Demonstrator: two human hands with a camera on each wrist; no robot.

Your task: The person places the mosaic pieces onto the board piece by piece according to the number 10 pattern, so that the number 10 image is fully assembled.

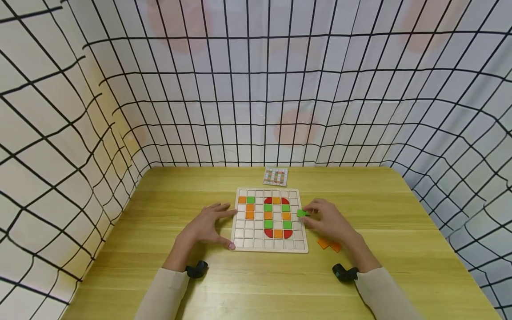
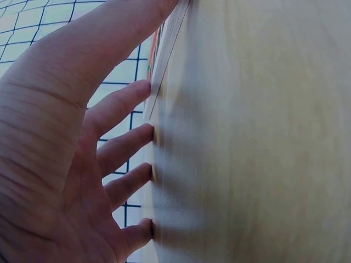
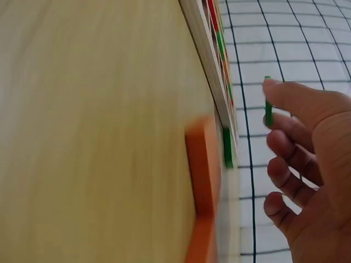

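A pale wooden grid board lies flat on the table, with several orange, green and red tiles in its cells. At its left edge rests my left hand, fingers spread, the thumb at the lower left corner. In the left wrist view the left fingertips come down by the tabletop. My right hand, beside the board's right edge, pinches a thin green tile between thumb and index finger, held above the surface. Another green tile sits low beside the board in the right wrist view.
Loose orange tiles lie right of the board, below the right hand. A small pattern card is behind the board. Black netting surrounds the back and sides of the wooden table.
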